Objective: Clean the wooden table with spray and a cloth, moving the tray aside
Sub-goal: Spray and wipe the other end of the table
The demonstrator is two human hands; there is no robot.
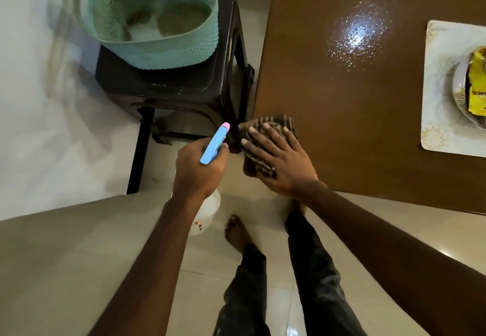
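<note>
One hand presses a cloth on the table, the other holds a spray bottle.

The right hand lies flat with its fingers spread wide, pushing down on a striped cloth at the near corner of the wooden table. Just beside it, off the table's edge, the left hand is curled tight around the neck of the spray bottle — its blue top pokes out above the fingers and its white body hangs below the wrist. Past the right hand a wet, shiny patch sits on the wood. The tray lies far out to the right of both hands, at the table's edge. Beyond the left hand a green basket sits on a dark stool.
</note>
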